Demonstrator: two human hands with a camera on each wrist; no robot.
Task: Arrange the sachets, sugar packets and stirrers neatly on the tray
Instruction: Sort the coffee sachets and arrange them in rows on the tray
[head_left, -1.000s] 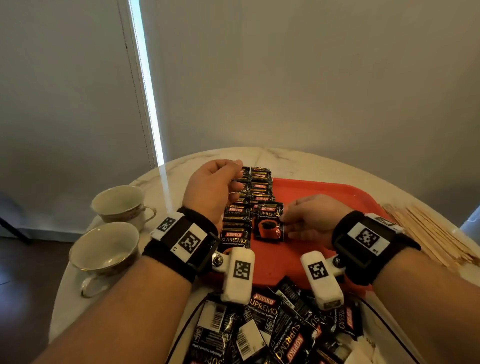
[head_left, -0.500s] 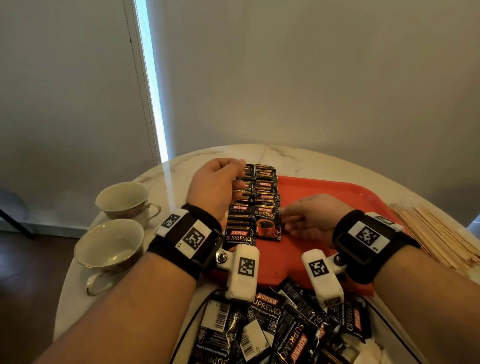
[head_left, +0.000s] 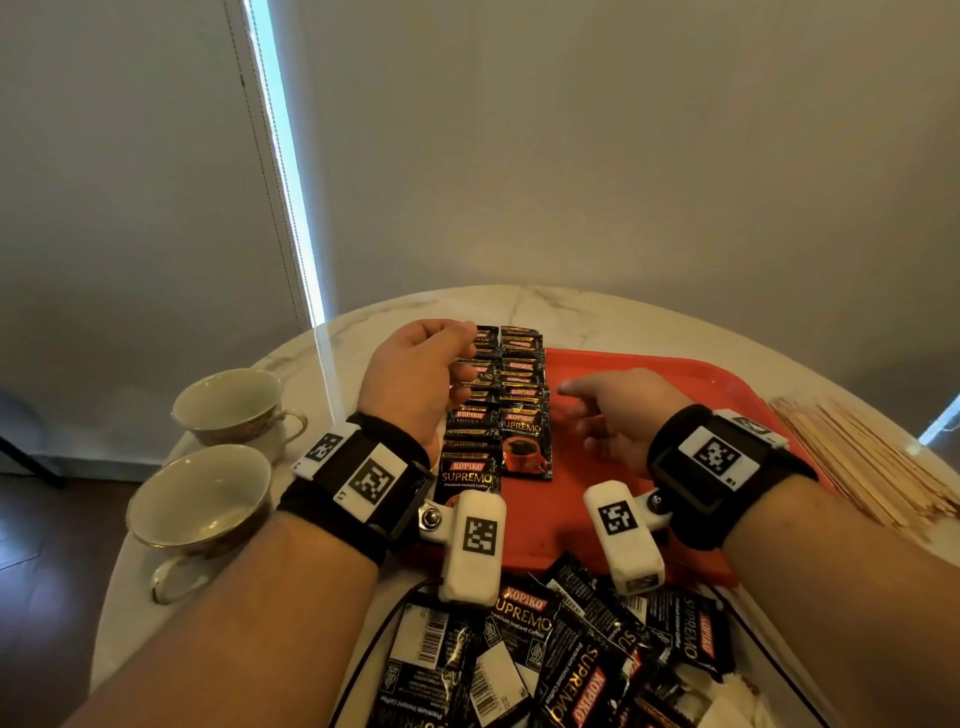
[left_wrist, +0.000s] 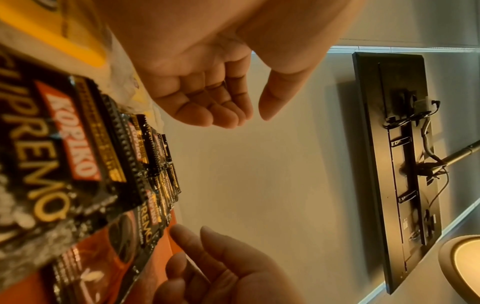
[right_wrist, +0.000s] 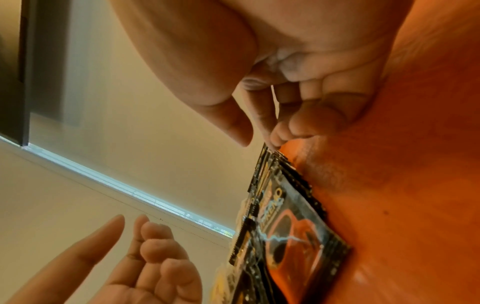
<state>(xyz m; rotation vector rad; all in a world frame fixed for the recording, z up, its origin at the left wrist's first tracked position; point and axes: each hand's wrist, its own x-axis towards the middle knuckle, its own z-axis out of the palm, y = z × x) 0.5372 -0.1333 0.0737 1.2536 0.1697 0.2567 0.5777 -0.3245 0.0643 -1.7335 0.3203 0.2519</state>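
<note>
Black Kopiko sachets lie in two overlapping columns, left (head_left: 470, 467) and right (head_left: 522, 421), on the left part of the red tray (head_left: 654, 374). My left hand (head_left: 441, 364) hovers over the far end of the left column, fingers loosely curled, palm empty (left_wrist: 207, 92). My right hand (head_left: 597, 410) is above the tray just right of the right column, fingers relaxed and holding nothing. Its fingertips (right_wrist: 275, 139) are close to the sachets' edge (right_wrist: 285, 205); contact is unclear. A loose pile of sachets (head_left: 571, 660) lies at the near table edge. Wooden stirrers (head_left: 862, 457) lie right of the tray.
Two empty teacups (head_left: 234, 405) (head_left: 200, 493) stand on the round marble table (head_left: 571, 312) left of the tray. The right half of the tray is bare red plastic. Something white (head_left: 727, 701) lies by the loose pile. A wall is close behind the table.
My right hand has let go of the front sachet of the right column and drawn back slightly to the right with fingers spread. The left hand has barely moved.
</note>
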